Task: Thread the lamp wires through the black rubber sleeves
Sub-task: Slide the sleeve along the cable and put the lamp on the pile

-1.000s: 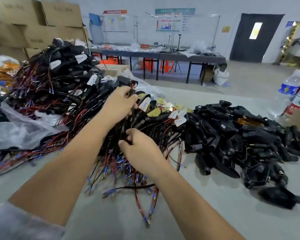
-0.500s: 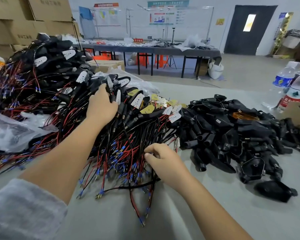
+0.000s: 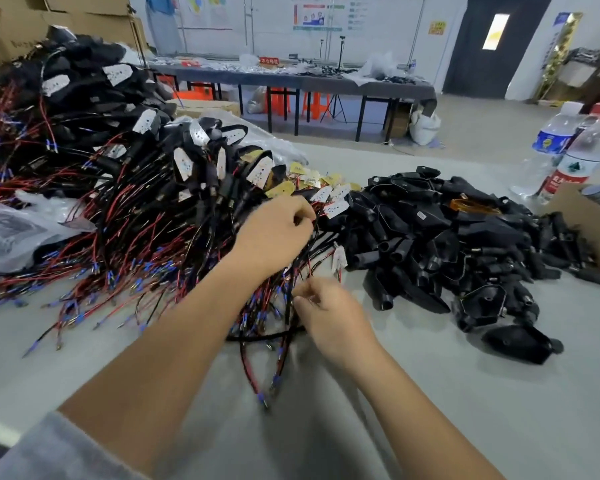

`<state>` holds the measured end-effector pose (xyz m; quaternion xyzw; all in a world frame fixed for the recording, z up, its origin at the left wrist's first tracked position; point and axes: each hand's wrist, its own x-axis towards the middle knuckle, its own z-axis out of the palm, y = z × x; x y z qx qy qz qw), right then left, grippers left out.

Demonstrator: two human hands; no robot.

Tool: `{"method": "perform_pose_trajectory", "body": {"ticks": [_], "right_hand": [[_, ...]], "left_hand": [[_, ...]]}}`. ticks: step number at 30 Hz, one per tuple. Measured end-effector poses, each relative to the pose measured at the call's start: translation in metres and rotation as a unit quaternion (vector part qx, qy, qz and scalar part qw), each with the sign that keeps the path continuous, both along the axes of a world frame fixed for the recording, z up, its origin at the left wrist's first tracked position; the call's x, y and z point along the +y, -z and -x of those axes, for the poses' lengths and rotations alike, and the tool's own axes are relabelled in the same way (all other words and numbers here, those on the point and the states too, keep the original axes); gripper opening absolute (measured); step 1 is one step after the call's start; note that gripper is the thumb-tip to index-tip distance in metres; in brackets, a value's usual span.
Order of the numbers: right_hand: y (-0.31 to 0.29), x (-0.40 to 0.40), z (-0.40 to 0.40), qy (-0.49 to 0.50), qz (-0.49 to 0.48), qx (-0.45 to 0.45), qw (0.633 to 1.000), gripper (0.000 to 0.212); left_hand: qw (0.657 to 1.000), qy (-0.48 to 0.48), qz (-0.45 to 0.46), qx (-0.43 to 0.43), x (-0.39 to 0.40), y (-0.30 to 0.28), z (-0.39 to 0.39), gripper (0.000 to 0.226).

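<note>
A big tangle of red and black lamp wires (image 3: 136,237) with blue tips and small white lamp boards covers the left half of the grey table (image 3: 430,410). A heap of black rubber sleeves (image 3: 447,244) lies to the right. My left hand (image 3: 274,233) grips a bunch of wires at the pile's right edge, near the sleeves. Just below it, my right hand (image 3: 326,310) pinches thin wire ends that hang from that bunch. A loose red and black wire pair (image 3: 257,375) trails toward me on the table.
Two water bottles (image 3: 565,150) and a cardboard box (image 3: 589,223) stand at the right edge. A clear plastic bag (image 3: 11,230) lies at the far left. Cardboard cartons (image 3: 66,15) are stacked behind the pile, and a long work table (image 3: 291,81) stands across the room.
My left hand moved right, from the middle of the wire pile to its right edge, and closed on a bunch. My right hand rose slightly and took hold of the wire ends.
</note>
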<state>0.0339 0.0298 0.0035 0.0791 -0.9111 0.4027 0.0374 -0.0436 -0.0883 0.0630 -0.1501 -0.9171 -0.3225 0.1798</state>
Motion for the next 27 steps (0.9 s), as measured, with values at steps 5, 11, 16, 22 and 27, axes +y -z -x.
{"method": "perform_pose_trajectory", "body": {"ticks": [5,11,16,22,27], "right_hand": [[0.017,0.041,-0.004,0.118,-0.114,0.064,0.984,0.023],[0.024,0.046,-0.005,0.115,-0.129,0.054,0.983,0.011],[0.029,0.050,-0.006,0.102,-0.117,0.061,0.986,0.018],[0.030,0.049,-0.001,0.117,-0.094,0.056,0.987,0.026],[0.019,0.059,-0.005,0.114,0.148,-0.020,0.982,0.025]], "left_hand": [[0.987,0.034,0.050,-0.146,0.035,0.035,-0.015,0.018],[0.982,0.014,0.122,-0.146,0.055,0.061,-0.032,0.030],[0.981,-0.004,0.094,-0.169,0.060,0.062,-0.031,0.041],[0.972,0.032,0.009,-0.231,0.060,0.058,-0.015,0.039],[0.968,-0.003,-0.153,-0.198,0.077,0.063,-0.018,0.019]]}}
